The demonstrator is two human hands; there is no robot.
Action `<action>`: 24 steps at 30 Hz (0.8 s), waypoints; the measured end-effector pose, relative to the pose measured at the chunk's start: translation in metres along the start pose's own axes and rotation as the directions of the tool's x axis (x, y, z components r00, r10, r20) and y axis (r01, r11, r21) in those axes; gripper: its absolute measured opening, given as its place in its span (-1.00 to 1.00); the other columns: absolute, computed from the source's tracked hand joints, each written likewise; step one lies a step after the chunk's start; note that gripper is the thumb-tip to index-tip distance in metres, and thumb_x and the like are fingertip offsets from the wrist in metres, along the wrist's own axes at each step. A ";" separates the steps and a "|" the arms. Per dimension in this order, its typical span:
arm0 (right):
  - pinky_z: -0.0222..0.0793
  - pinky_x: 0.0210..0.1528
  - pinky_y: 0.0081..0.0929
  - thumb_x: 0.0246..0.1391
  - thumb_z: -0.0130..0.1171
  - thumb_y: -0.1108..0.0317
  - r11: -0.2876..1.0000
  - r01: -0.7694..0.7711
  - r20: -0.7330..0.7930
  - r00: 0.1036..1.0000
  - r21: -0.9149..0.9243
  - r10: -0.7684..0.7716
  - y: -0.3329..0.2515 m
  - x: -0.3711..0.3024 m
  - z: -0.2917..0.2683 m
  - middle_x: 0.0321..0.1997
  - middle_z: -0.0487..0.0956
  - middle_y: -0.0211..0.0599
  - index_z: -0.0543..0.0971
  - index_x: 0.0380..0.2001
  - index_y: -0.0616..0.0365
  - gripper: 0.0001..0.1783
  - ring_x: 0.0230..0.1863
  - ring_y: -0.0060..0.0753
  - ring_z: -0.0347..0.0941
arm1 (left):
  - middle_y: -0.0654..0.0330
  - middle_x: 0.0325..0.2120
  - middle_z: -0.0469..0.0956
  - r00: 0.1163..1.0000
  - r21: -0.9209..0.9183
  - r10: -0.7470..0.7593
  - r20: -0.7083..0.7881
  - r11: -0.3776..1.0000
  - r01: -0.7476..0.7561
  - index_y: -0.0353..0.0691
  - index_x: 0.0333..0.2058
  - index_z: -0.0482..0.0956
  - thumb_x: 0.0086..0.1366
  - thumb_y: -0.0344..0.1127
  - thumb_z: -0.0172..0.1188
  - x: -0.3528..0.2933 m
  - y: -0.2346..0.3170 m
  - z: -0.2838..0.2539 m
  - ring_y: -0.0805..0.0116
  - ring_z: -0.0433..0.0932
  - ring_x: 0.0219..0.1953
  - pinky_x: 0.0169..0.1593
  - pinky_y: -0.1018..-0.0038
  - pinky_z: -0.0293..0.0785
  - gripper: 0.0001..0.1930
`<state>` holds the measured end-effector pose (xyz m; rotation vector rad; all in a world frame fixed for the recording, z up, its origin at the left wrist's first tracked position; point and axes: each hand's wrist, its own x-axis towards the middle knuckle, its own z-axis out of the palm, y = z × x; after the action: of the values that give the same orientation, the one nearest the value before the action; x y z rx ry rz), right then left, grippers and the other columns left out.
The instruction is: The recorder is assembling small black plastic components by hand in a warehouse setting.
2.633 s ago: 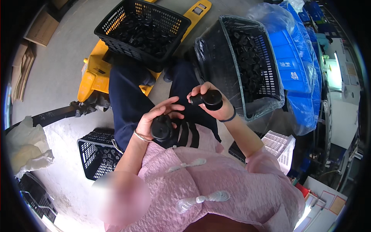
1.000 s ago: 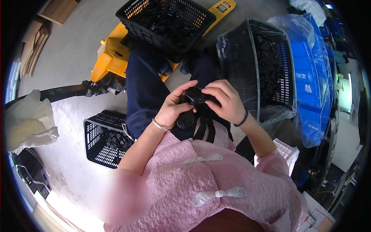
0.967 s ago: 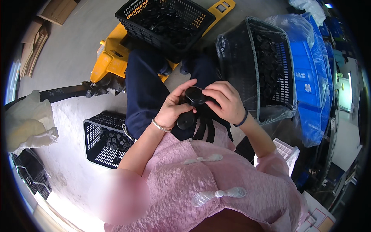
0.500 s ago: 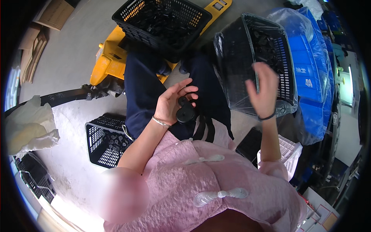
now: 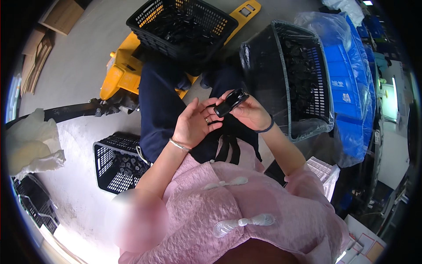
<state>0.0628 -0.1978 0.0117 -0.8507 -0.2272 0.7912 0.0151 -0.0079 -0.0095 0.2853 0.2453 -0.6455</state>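
A black plastic part (image 5: 230, 102), with a round disc-like end and a short cylindrical end, is held above my lap. My right hand (image 5: 255, 114) grips it between thumb and fingers at the disc end. Palm up beside it, my left hand (image 5: 191, 126) is open with its fingers spread; the fingertips lie close to the cylindrical end, and I cannot tell whether they touch it. Just beyond my knees stands a black crate (image 5: 169, 47) full of black parts. To the right, a plastic-lined black crate (image 5: 266, 79) also contains black parts.
The front crate rests on a yellow pallet jack (image 5: 121, 77), whose black handle (image 5: 66, 112) reaches left. Another black crate (image 5: 102, 165) with parts sits at lower left. Blue bins (image 5: 340, 83) under plastic stand at right, with cardboard (image 5: 61, 16) at far left.
My right hand has come from over the plastic-lined crate to my lap and now grips the black part. My left hand, which held it, has opened. The part is raised and tilted.
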 end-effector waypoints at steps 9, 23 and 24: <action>0.19 0.04 -0.53 -0.06 0.10 0.48 0.959 0.031 -0.033 0.999 -0.281 -0.042 -0.022 0.000 0.010 -0.12 0.43 -0.24 0.36 -0.11 0.23 -0.62 -0.06 -0.43 0.34 | 0.17 -0.24 0.43 0.996 0.121 0.084 -0.031 0.989 -0.080 -0.24 -0.01 0.30 0.26 -0.09 -0.12 0.003 -0.002 0.001 0.35 0.42 -0.21 -0.11 0.42 0.34 -0.58; 0.33 -0.33 -0.65 0.02 0.07 0.40 0.760 -0.152 -0.229 0.973 -0.632 0.004 -0.013 0.002 0.028 -0.40 0.53 -0.32 0.44 -0.17 0.29 -0.71 -0.44 -0.63 0.41 | 0.18 -0.46 0.47 0.992 -0.138 0.039 -0.121 0.989 -0.056 -0.29 -0.24 0.40 0.27 -0.20 -0.07 0.004 -0.002 -0.004 0.37 0.47 -0.36 -0.28 0.51 0.44 -0.74; 0.33 -0.28 -0.62 0.00 0.06 0.43 0.704 -0.139 -0.204 0.979 -0.697 -0.009 -0.016 0.003 0.027 -0.34 0.52 -0.29 0.43 -0.14 0.26 -0.69 -0.39 -0.57 0.42 | 0.18 -0.46 0.47 0.992 -0.136 0.040 -0.123 0.989 -0.057 -0.29 -0.24 0.40 0.27 -0.20 -0.07 0.005 0.000 -0.003 0.37 0.47 -0.36 -0.28 0.51 0.44 -0.74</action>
<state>0.0607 -0.1859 0.0407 -1.6789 -0.3396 0.6753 0.0187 -0.0092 -0.0136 0.1952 0.3957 -0.5607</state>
